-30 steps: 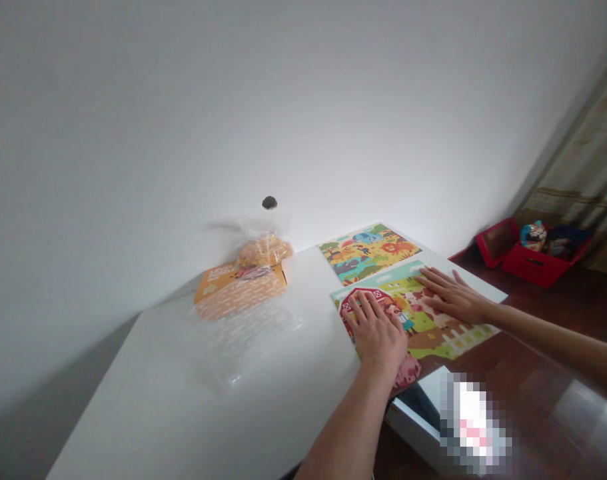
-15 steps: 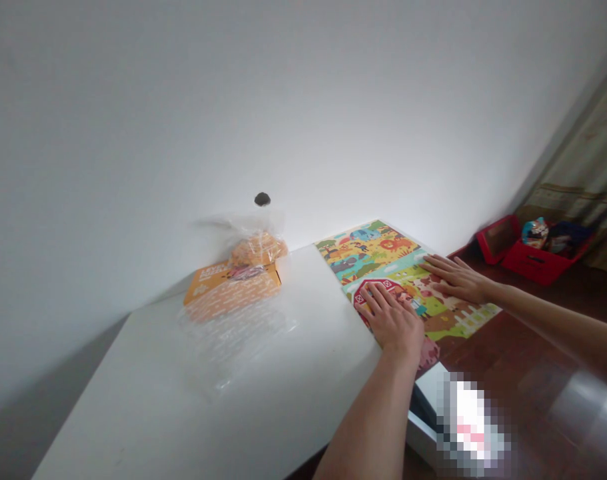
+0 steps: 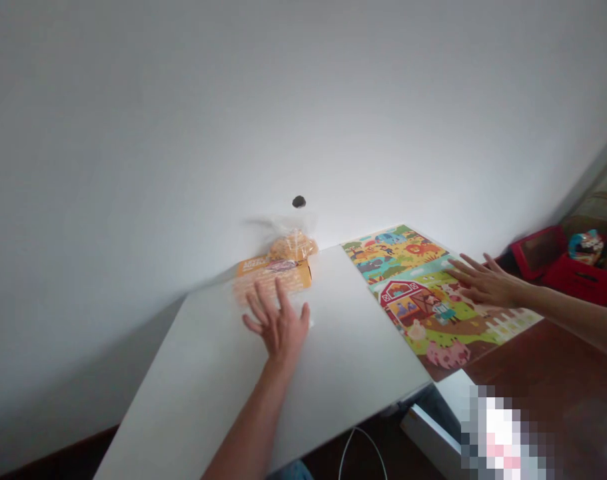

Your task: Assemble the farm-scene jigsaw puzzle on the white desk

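A colourful animal picture sheet, with a red barn and farm animals in its nearer half, lies at the right of the white table. Over its right part is my right hand, fingers spread and holding nothing; whether it touches the sheet I cannot tell. My left hand is open with spread fingers in front of an orange box, over the clear plastic around it. On the box rests a clear bag of orange pieces.
A white wall with a dark hole stands behind the table. Red boxes with packets sit on the floor at the right. Below the table's front edge are a white drawer-like piece and a white cable.
My left hand has moved left, off the barn picture to the plastic by the orange box, its fingers now spread wider. My right hand's fingers look more raised. The view has shifted left.
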Tool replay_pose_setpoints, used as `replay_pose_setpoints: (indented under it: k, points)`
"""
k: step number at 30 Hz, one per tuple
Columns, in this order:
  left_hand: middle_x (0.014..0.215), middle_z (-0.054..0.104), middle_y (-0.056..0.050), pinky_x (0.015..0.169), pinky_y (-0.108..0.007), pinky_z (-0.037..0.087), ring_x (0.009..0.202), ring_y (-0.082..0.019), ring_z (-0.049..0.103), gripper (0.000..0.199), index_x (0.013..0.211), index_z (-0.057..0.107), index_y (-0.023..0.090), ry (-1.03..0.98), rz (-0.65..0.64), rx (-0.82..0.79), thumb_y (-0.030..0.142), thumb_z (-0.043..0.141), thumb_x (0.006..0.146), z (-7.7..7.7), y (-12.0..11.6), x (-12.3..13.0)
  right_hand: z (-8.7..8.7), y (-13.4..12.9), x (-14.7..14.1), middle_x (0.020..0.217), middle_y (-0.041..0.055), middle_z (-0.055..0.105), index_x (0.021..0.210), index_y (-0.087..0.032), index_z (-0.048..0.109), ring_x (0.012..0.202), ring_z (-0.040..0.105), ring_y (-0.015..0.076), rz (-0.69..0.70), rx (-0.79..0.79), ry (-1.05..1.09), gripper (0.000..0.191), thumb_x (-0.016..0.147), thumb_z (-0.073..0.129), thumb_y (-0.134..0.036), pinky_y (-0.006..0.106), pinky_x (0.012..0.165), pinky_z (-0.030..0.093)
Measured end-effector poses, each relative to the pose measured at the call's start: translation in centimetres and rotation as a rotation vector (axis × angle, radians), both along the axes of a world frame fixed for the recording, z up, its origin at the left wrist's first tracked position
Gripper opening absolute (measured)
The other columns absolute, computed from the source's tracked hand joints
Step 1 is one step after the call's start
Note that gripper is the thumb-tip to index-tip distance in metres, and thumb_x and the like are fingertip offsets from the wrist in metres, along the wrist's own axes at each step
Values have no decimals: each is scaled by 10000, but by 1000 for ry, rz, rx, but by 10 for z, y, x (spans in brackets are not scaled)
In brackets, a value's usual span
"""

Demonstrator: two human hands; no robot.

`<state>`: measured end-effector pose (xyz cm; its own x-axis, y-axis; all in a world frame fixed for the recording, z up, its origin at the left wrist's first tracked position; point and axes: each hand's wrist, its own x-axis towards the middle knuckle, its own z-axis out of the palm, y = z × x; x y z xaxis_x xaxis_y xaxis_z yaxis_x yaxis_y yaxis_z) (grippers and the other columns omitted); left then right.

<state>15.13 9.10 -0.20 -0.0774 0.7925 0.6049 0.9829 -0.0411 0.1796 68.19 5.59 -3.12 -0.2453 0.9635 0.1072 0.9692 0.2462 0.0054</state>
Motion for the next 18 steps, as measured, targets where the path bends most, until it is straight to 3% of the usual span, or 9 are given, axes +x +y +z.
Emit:
replay_pose_setpoints:
  k: [2, 4, 7, 10, 12, 15, 18]
  points:
    - [1529, 320, -260, 1033, -651, 324, 1385, -434, 326, 683, 1432, 441, 118, -54, 50, -51, 452, 563, 848, -10, 10, -51, 12, 14, -31, 1583, 148, 267, 1299, -214, 642, 1479, 83, 389, 9, 91, 23, 579, 899, 419, -568, 618, 1134, 3]
    - [1307, 585, -221, 1006, -532, 420, 1213, -357, 540, 545, 1270, 600, 107, -113, -64, -169, 443, 549, 844, -24, 18, -81, 26, 28, -90, 1521, 156, 395, 1294, -205, 631, 1429, 275, 383, 13, 169, 151, 534, 903, 431, -509, 612, 1138, 146]
    - [1111, 706, -118, 982, -422, 473, 1053, -267, 638, 374, 1082, 698, 157, -305, -277, -202, 399, 546, 842, -35, 24, -95, 38, 43, -218, 1380, 134, 540, 1454, -260, 441, 1044, 641, 263, 99, 56, 466, 578, 915, 469, -467, 455, 964, 467]
    - [1035, 733, -73, 932, -363, 513, 968, -220, 674, 328, 1021, 713, 173, -553, -480, -214, 408, 554, 857, -33, 20, -94, 32, 47, -349, 1435, 155, 457, 1562, -286, 155, 769, 659, 165, 245, -95, 715, 920, 816, 651, -498, 384, 855, 514]
    - [1005, 734, -66, 888, -326, 535, 939, -208, 684, 323, 999, 709, 162, -680, -593, -211, 415, 557, 866, -30, 14, -96, 25, 46, -415, 1331, 145, 542, 1547, -266, 220, 788, 646, 182, 284, -144, 779, 1008, 717, 766, -440, 366, 815, 511]
    - [901, 715, -68, 821, -297, 550, 861, -200, 681, 318, 882, 682, 139, -807, -579, -83, 412, 519, 894, -31, 9, -104, 30, 41, -459, 971, 59, 684, 1352, -227, 531, 775, 633, 188, 305, -214, 852, 682, 701, 732, -195, 311, 732, 498]
    - [966, 690, -82, 869, -307, 532, 925, -195, 658, 307, 907, 652, 146, -811, -313, 108, 383, 458, 920, -38, 17, -115, 50, 43, -431, 857, 16, 674, 1119, -216, 639, 712, 599, 158, 252, -70, 932, 429, 701, 637, -123, 288, 697, 488]
